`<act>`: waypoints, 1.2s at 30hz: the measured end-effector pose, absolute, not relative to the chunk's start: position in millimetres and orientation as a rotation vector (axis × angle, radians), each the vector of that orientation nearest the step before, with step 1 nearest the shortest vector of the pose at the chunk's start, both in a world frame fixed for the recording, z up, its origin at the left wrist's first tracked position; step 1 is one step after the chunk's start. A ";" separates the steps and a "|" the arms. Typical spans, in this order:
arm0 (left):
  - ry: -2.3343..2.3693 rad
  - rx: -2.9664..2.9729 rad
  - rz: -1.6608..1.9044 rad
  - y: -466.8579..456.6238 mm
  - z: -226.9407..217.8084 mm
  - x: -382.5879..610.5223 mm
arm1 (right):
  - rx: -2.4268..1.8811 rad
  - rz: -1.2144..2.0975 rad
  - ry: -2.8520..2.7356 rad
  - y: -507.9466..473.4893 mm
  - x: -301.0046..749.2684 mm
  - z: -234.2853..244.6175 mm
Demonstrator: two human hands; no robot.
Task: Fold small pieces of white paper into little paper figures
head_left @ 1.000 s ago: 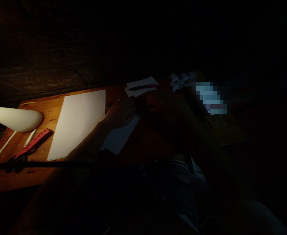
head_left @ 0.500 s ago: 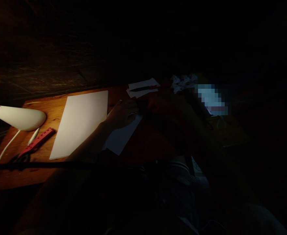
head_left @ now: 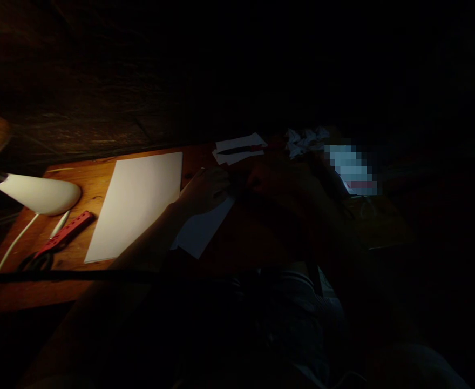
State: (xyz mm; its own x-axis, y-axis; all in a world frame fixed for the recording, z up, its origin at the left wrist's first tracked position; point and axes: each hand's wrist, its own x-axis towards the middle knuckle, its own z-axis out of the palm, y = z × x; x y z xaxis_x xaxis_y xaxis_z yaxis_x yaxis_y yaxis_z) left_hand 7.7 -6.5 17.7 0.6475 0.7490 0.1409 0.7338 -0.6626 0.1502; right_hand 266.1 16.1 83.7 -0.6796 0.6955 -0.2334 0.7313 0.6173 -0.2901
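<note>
In dim light my left hand (head_left: 209, 190) is closed, with bent fingers, over the upper end of a white sheet of paper (head_left: 201, 229). Just to the right, my right hand (head_left: 270, 175) is deep in shadow. Its fingers look curled near the paper's upper right edge, and whatever they hold is hidden. Beyond both hands lies a knife (head_left: 237, 150) with a dark blade and a red handle, resting on several small cut pieces of paper (head_left: 241, 141). Left of my left forearm is a stack of white paper (head_left: 140, 202).
A white desk lamp part (head_left: 45, 194) and a red power strip (head_left: 67, 232) are on the left of the wooden table (head_left: 63, 289). Folded white paper pieces (head_left: 304, 141) sit at the back right, beside a lit, blurred-out screen (head_left: 351, 170). A dark bar (head_left: 67, 276) crosses the front.
The whole view has shifted slightly right and down. Both hands stay close together at the sheet, with my right hand's fingers only slightly moved.
</note>
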 end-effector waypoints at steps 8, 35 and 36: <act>1.247 2.810 0.268 -7.0 18.4 7.5 | 1.241 -0.665 2.732 16.1 268.2 81.0; 1.282 2.837 0.286 -9.3 18.6 10.4 | 1.288 -0.405 2.707 13.2 256.4 88.0; 1.284 2.840 0.280 -9.3 18.7 10.5 | 1.314 -0.390 2.696 12.7 254.9 88.4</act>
